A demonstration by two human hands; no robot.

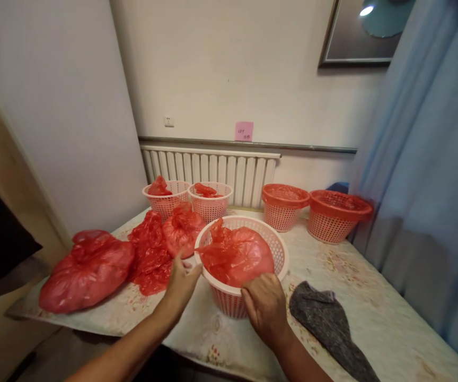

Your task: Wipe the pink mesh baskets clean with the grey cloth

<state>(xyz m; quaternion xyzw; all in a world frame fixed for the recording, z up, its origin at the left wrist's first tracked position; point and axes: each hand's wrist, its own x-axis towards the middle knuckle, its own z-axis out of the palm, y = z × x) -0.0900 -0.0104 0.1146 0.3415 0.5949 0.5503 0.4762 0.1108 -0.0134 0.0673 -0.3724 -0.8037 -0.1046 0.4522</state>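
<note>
In front of me stands a white plastic basket (282,270) with perforated sides. A red plastic bag (248,254), rounded and full-looking, sits inside it, its gathered top toward the left rim. My right hand (266,307) is closed over the basket's near rim, its fingertips partly hidden. By the left side of the same basket is my left hand (183,278), thumb and fingers apart with nothing between them. Just beyond that hand lie a knotted red bag (183,231) and a crumpled red bag (151,254).
A large, bulging red bag (89,270) rests at the table's left. Behind are two white baskets (168,204) (211,207) with red plastic inside, and two red-lined baskets (280,215) (330,225). A dark grey cloth (324,315) lies right. A blue curtain (428,159) borders the table.
</note>
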